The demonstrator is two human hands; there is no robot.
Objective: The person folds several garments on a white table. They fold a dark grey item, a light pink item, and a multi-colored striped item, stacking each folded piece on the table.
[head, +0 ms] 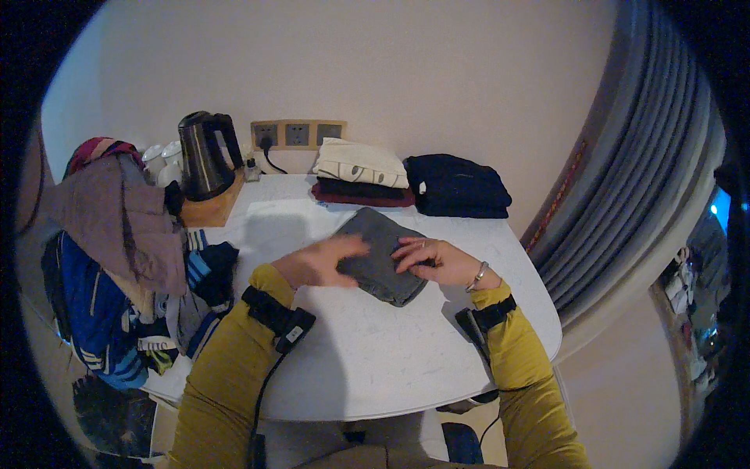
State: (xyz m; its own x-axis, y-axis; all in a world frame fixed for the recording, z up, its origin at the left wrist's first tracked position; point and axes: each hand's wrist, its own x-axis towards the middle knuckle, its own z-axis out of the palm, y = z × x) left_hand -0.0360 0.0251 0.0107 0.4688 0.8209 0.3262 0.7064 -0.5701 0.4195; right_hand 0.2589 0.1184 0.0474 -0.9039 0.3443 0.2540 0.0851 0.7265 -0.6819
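A dark grey folded garment (381, 258) lies at a slant on the white table (375, 363) before me. My left hand (325, 261), blurred by motion, is over its left edge with fingers apart. Over the garment's right side is my right hand (430, 258), its fingers bent and spread and its fingertips at the cloth; whether they press on it I cannot tell. Neither hand grips anything.
Behind stand a folded stack topped by a cream garment (360, 164) and a folded dark navy garment (460, 184). An electric kettle (205, 155) is on a wooden board (205, 210). Loose clothes (123, 217) heap up at the left. A grey curtain (621, 146) hangs at the right.
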